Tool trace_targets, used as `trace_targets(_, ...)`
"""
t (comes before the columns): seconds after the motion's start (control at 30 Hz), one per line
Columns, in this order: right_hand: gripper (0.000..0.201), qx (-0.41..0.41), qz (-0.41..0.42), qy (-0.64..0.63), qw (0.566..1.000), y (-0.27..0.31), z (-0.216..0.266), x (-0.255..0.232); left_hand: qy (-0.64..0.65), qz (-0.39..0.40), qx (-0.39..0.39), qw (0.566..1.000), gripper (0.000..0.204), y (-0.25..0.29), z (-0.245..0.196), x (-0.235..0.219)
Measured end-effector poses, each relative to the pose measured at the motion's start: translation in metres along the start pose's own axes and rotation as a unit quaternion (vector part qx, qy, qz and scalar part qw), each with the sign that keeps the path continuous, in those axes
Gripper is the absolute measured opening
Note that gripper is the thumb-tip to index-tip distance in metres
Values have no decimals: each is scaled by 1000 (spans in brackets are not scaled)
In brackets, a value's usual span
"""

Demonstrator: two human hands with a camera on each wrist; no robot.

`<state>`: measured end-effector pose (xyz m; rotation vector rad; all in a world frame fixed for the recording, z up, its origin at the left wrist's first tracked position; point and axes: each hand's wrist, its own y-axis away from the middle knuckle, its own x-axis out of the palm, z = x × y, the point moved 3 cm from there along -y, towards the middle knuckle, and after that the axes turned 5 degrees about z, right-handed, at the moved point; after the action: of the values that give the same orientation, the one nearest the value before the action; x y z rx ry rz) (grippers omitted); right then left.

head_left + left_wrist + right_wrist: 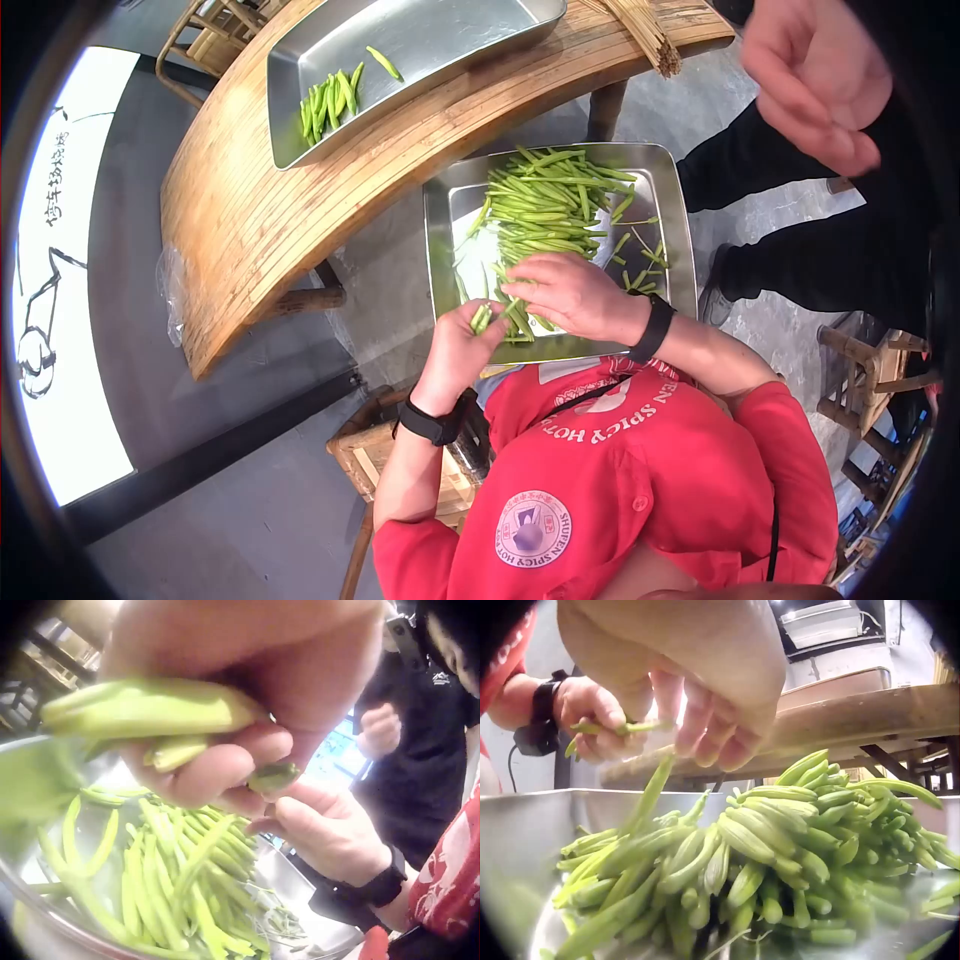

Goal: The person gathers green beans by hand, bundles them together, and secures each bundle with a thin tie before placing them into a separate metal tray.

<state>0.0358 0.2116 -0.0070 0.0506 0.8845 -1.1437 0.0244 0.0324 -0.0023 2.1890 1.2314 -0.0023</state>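
Note:
My left hand (462,345) grips a few green beans (154,712) over the near left corner of a metal tray (680,215). Just right of it, the thumb and fingertips of my right hand (575,295) pinch the end of one green bean (643,727) that sticks out of the left hand. Beneath both hands lies a large heap of green beans (548,205) in the tray. Short snapped-off bean ends (640,272) are scattered along the tray's right side.
A second metal tray (455,50) on the curved wooden table (235,240) holds a small bunch of beans (328,102). A bundle of thin sticks (645,35) lies beside it. Another person's hand (815,85) shows at upper right. Wooden chairs (865,375) stand around.

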Motion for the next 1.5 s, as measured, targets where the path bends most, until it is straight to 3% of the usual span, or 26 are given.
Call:
trace_targets(0.03, 30, 0, -1, 1, 1000, 2, 0, 0, 0, 0, 1, 1000, 10, 3, -3, 2)
trace_targets(0.1, 22, 24, 109, 29, 993, 9, -3, 7, -25, 19, 34, 999, 10, 5, -8, 5)
trace_targets(0.13, 22, 23, 109, 31, 993, 10, -3, 8, -59, 14, 44, 997, 12, 5, -8, 7)
trace_targets(0.23, 13, -2, 70, 45, 997, 11, 2, 7, -114, -8, 78, 990, 14, 3, -9, 17)
trace_targets(0.27, 11, 21, 17, 31, 999, 12, 5, 5, -112, -8, 80, 990, 14, 1, -10, 23)
trace_targets(0.33, 8, 49, -63, 24, 997, 13, 4, 1, -43, -42, 96, 994, 15, -2, -14, 33)
trace_targets(0.37, 8, 48, -60, 25, 997, 12, 4, 1, -9, -59, 102, 993, 15, -3, -15, 36)
trace_targets(0.4, 9, 70, -90, 20, 993, 11, 4, -2, 26, -30, 77, 996, 16, -2, -26, 38)
trace_targets(0.5, 9, 96, -141, 5, 985, 4, 7, -10, 140, -46, 66, 987, 16, -7, -32, 49)
trace_targets(0.57, 6, 128, -165, -94, 974, 4, 3, -12, 159, -42, 86, 983, 17, -8, -35, 42)
trace_targets(0.63, 7, 151, -124, -144, 970, 3, -1, -23, 113, 11, 79, 990, 17, -8, -34, 31)
trace_targets(0.73, 10, 122, 50, -224, 966, 5, -4, -29, 38, 131, 35, 990, 17, -4, -41, 14)
trace_targets(0.8, 10, 130, 48, -223, 965, 10, -4, -38, -16, 205, 16, 978, 16, -1, -40, 7)
trace_targets(0.9, 14, 177, 54, -218, 958, 24, -16, -51, 39, 171, -9, 984, 15, 0, -29, 1)
trace_targets(0.97, 19, 84, 26, 55, 995, 32, -22, -57, 16, 125, -14, 992, 15, 0, -18, -2)
trace_targets(1.0, 16, 101, 27, 172, 980, 34, -17, -54, -8, 81, -22, 996, 15, 1, -10, -3)
trace_targets(1.03, 16, 105, 28, 171, 979, 37, -8, -46, -7, 84, -23, 996, 15, 1, -4, -1)
trace_targets(1.1, 8, 203, 241, 116, 942, 46, -2, -12, 67, 8, -51, 996, 16, -1, 9, 0)
trace_targets(1.23, 13, 174, 263, 180, 932, 55, -9, 25, 97, 6, -65, 993, 14, 4, 18, 8)
trace_targets(1.37, 13, 199, 202, 72, 956, 52, -5, 4, 148, -6, -85, 985, 19, 4, 16, 21)
trace_targets(1.43, 13, 222, 159, -47, 961, 43, 5, -7, 105, 8, -39, 994, 20, 1, 16, 28)
trace_targets(1.5, 14, 223, 159, -59, 960, 33, 13, -9, 141, 4, -18, 990, 19, 1, 12, 40)
